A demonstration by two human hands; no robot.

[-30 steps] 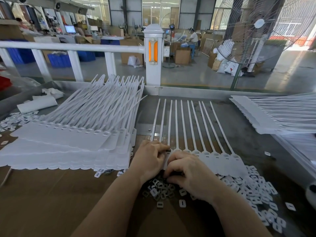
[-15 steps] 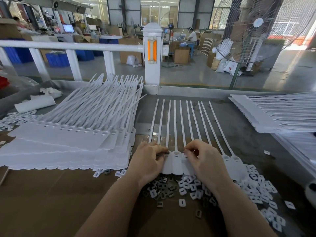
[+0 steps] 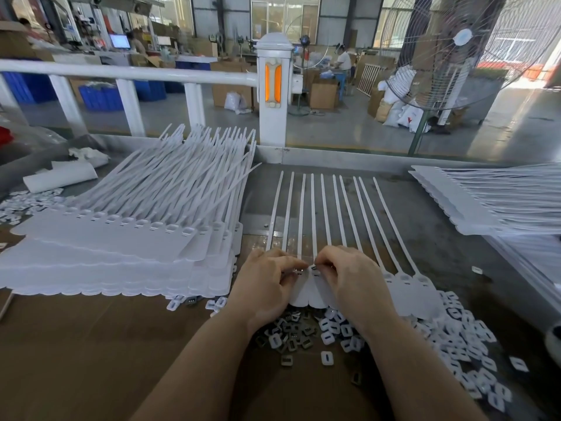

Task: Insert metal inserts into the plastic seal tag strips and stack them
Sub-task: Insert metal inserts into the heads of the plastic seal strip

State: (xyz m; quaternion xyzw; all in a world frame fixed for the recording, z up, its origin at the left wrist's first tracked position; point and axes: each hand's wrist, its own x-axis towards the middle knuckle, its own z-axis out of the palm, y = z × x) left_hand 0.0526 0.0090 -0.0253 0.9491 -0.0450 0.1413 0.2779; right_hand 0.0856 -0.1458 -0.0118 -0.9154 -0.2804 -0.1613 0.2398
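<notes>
Both hands — left (image 3: 267, 284), right (image 3: 349, 278) — pinch the strip (image 3: 306, 226) at its sockets, fingertips nearly meeting. Inserts (image 3: 291, 332) lie just below the wrists. A tilted insert could jam — or slip from the fingers.

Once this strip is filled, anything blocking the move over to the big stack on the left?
Nothing visible does. Both hands, left hand and right hand, work at the strip of seal tags, and the stack lies directly beside it, its top open. Only small loose inserts lie on the table nearby.
</notes>
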